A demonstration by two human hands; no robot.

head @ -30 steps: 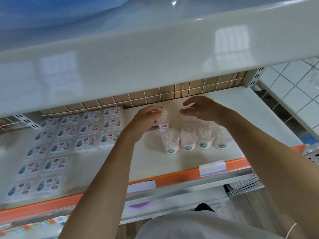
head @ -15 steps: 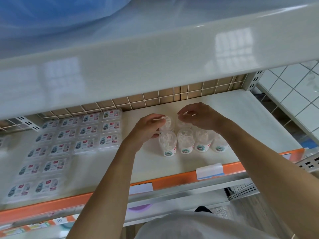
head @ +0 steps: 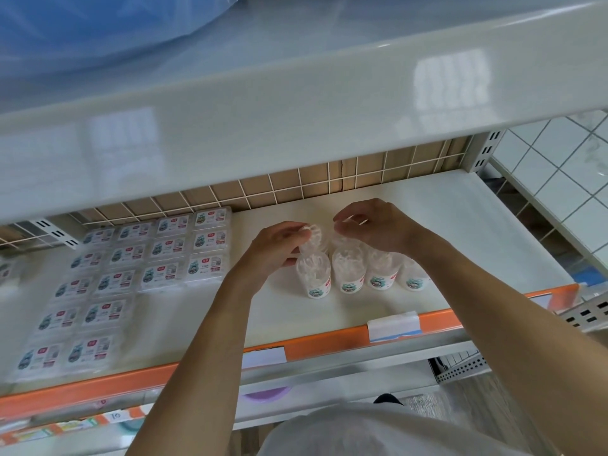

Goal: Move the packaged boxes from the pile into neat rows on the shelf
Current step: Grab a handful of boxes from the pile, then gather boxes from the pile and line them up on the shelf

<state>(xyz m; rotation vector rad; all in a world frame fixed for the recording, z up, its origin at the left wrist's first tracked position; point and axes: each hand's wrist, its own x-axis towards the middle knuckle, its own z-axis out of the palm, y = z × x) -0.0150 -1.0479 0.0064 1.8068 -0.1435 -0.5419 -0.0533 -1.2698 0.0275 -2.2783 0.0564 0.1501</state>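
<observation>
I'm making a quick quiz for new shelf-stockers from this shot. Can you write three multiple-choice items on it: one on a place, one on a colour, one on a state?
1. Where do the flat labelled packs lie on the shelf?
A. Left of the round clear tubs
B. Right of the tubs
C. Stacked on the tubs

2. What colour is the strip along the shelf's front edge?
A. Blue
B. Orange
C. Green

3. What is the left hand doing?
A. Lying flat on the shelf
B. Hanging below the shelf
C. Holding a clear tub in its grip

Answers:
1 A: the packs fill the left part, and the front-row tubs stand to their right.
2 B: the edge strip is orange, with white tags on it.
3 C: the fingers curl round the tub behind the front row.
</observation>
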